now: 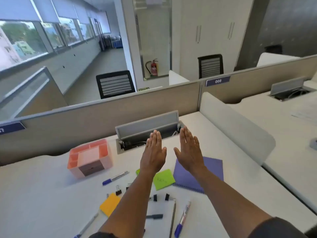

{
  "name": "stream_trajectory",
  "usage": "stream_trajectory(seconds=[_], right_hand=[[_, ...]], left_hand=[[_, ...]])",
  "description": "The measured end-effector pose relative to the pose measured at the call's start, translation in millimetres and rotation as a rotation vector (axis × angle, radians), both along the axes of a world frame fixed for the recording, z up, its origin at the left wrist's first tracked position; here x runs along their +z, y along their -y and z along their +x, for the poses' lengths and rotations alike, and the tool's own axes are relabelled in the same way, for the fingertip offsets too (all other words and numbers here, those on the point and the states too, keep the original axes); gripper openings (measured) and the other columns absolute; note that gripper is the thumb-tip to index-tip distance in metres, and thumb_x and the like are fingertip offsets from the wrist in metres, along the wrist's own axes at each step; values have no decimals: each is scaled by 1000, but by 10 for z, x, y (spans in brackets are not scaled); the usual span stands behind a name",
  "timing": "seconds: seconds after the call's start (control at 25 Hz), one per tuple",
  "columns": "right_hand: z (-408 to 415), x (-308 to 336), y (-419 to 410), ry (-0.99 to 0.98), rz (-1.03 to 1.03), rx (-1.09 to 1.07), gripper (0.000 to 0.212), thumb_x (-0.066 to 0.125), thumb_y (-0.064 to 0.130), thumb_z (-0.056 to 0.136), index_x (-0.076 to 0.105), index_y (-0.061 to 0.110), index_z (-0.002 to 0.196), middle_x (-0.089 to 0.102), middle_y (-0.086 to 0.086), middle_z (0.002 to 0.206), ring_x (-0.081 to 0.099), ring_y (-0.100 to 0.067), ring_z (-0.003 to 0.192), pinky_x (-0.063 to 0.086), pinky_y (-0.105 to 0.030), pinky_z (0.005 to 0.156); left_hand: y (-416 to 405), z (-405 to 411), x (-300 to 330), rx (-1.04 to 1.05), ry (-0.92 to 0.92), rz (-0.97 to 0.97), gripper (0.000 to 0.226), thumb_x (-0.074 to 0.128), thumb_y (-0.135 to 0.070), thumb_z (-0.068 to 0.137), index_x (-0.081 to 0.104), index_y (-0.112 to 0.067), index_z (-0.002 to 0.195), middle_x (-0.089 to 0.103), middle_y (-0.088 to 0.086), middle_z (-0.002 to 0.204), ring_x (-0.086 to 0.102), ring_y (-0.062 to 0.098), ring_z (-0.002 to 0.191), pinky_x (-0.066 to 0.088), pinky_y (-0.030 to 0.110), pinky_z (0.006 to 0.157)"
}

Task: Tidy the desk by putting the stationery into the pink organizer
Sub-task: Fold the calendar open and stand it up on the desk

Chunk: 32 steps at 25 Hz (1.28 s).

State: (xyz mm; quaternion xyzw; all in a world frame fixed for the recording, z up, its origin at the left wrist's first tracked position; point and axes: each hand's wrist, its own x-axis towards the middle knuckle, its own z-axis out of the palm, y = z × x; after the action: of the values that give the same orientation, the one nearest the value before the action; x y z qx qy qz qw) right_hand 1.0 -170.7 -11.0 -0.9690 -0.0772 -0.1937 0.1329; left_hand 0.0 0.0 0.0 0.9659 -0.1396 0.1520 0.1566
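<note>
The pink organizer (90, 158) stands on the white desk at the left, its compartments empty. My left hand (153, 152) and my right hand (189, 152) are held flat above the desk, fingers straight, holding nothing. Below them lie a blue-capped marker (115, 177), a green sticky pad (163, 179), an orange sticky pad (109, 204), several black binder clips (118, 191), a pencil (172, 219), a second blue marker (182, 219), a dark pen (154, 216) and a pen (86, 225) at the bottom left. My left forearm hides part of the stationery.
A purple spiral notebook (211, 170) lies under my right wrist. An open grey cable box (147, 129) sits at the desk's back edge, against a beige partition (103, 114). A white divider (236, 124) bounds the desk on the right.
</note>
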Motion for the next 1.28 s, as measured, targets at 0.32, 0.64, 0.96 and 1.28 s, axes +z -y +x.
stream_trajectory(seconds=[0.32,0.64,0.96,1.28], right_hand=[[-340,-785,417,-267,31,-97,80,50,39,97,5,6,155,5,-13,164,21,-29,149,26,-46,118],[-455,-1215,851,-486,45,-106,72,47,34,98,14,7,155,12,-12,164,19,-27,149,20,-41,119],[-602,-1259,1207,-456,122,-433,55,58,24,88,41,2,137,50,-16,130,51,-36,106,45,-43,84],[-651,-1207,1275,-595,363,-635,31,54,29,92,51,3,110,50,-13,110,49,-35,105,43,-40,80]], left_hand=[[407,-193,-777,-65,-361,67,61,28,-25,104,1,-3,154,-2,14,162,2,24,150,7,31,120],[605,-154,-1018,-92,-602,53,59,33,-10,97,14,-4,152,18,12,159,23,26,144,29,41,112],[630,-38,-1069,24,-468,275,25,38,-20,93,49,-12,115,56,8,115,48,29,106,35,38,78],[741,2,-1050,160,-483,346,22,42,-12,88,58,-12,103,58,6,107,47,26,107,35,35,81]])
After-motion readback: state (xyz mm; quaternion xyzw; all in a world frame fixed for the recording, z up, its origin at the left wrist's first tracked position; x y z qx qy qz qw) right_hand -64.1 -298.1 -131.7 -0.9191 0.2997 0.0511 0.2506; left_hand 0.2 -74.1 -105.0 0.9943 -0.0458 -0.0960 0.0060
